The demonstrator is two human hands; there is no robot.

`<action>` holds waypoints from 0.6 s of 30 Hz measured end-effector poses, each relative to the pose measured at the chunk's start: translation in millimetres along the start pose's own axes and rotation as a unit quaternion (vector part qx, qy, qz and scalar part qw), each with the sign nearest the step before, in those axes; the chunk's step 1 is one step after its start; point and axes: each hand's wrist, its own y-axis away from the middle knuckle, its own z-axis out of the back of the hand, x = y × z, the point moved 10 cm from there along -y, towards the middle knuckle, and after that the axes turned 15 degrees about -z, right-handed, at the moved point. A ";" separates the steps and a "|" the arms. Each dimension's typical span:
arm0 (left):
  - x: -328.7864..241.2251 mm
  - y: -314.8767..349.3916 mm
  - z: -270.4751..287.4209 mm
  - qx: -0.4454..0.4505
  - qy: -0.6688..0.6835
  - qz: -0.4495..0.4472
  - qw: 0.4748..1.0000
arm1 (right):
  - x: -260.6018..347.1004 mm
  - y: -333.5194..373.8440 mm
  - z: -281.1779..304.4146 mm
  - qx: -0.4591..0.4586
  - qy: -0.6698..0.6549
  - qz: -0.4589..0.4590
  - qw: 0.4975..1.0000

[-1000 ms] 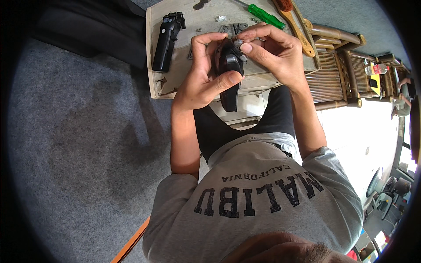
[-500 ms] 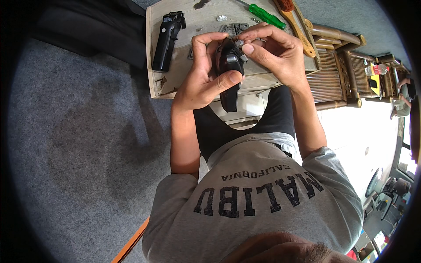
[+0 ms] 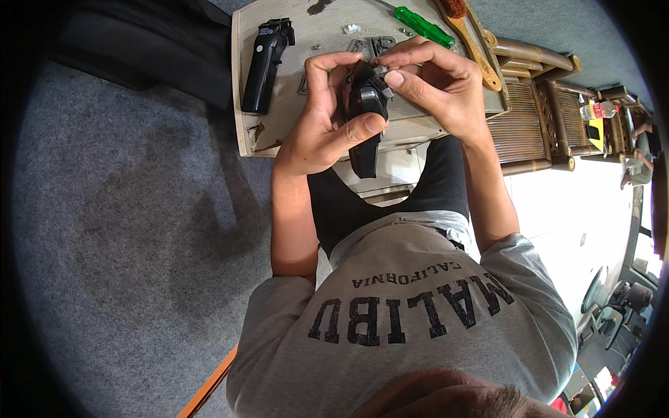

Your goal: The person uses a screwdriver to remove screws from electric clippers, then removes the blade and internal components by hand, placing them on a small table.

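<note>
My left hand (image 3: 319,118) is wrapped round a black hair clipper (image 3: 366,104), thumb across its glossy body and fingers round the far side. The clipper's narrow end points toward me, below the near edge of the table. At its far end, my right hand (image 3: 439,83) pinches a small grey metal part (image 3: 382,72) between thumb and forefinger; whether that part is loose or fixed I cannot tell. Left of my hands, a black clipper casing (image 3: 267,66) lies on the table. Beyond my fingers are a flat dark metal piece (image 3: 381,46) and a small whitish part (image 3: 352,28).
A green-handled screwdriver (image 3: 425,26) and a wooden-handled brush (image 3: 474,49) lie at the far right of the wooden table (image 3: 286,129). A dark tuft (image 3: 319,7) sits at the back. Bamboo furniture (image 3: 519,125) stands to the right, with a bottle (image 3: 599,111) on it.
My right fingertips have shifted very slightly at the clipper's far end. My left hand and the clipper stay in place.
</note>
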 end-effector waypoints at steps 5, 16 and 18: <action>0.3 1.1 -0.5 0.000 0.006 0.000 1.000 | 4.1 0.3 0.3 -0.001 0.022 0.008 1.000; -9.1 -0.9 -6.3 -0.010 -0.051 -0.027 0.998 | 8.8 3.5 3.0 0.001 0.020 0.019 1.000; -10.6 -1.2 -6.2 -0.002 -0.089 -0.056 0.994 | 8.1 4.5 3.8 0.000 0.013 0.007 1.000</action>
